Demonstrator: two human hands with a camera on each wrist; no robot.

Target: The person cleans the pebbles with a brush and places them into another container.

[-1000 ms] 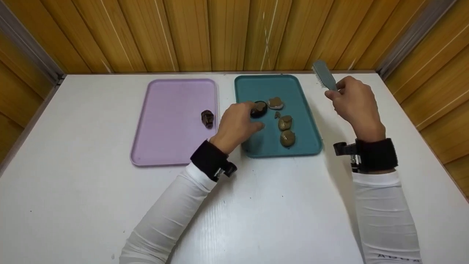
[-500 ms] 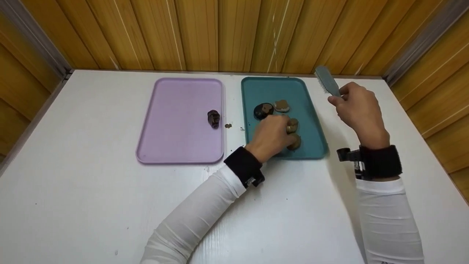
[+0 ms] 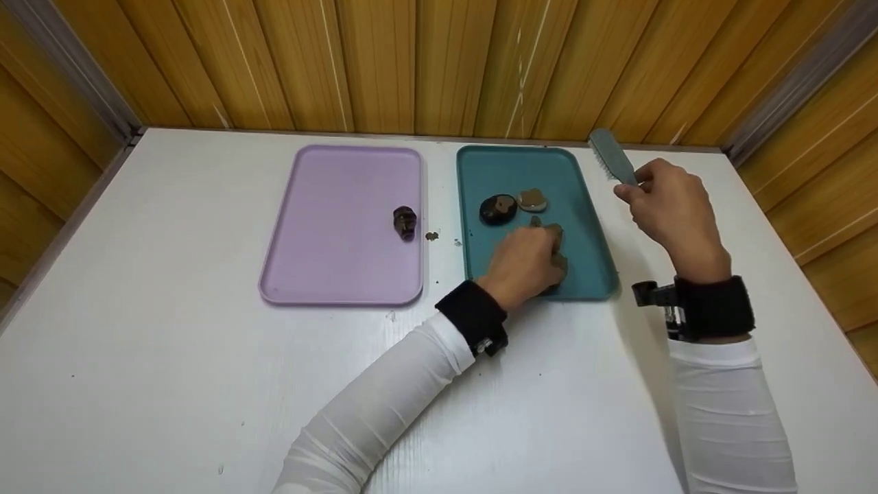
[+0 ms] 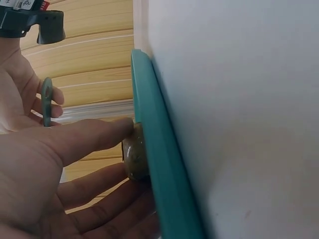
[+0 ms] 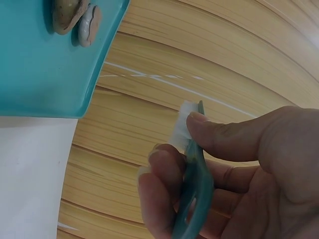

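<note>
Stone (image 4: 133, 158) in teal tray (image 3: 590, 226) — left hand (image 3: 525, 264) pinching it; right hand (image 3: 665, 202) grips brush (image 3: 612, 156). Next — lift stone clear, bring to bristles.

- Two trays sit side by side on the bench (image 3: 171, 343).
- The left tray (image 3: 329, 274) holds one stone (image 3: 405, 221).
- The right tray (image 3: 507, 168) holds several stones (image 3: 499, 208).
</note>
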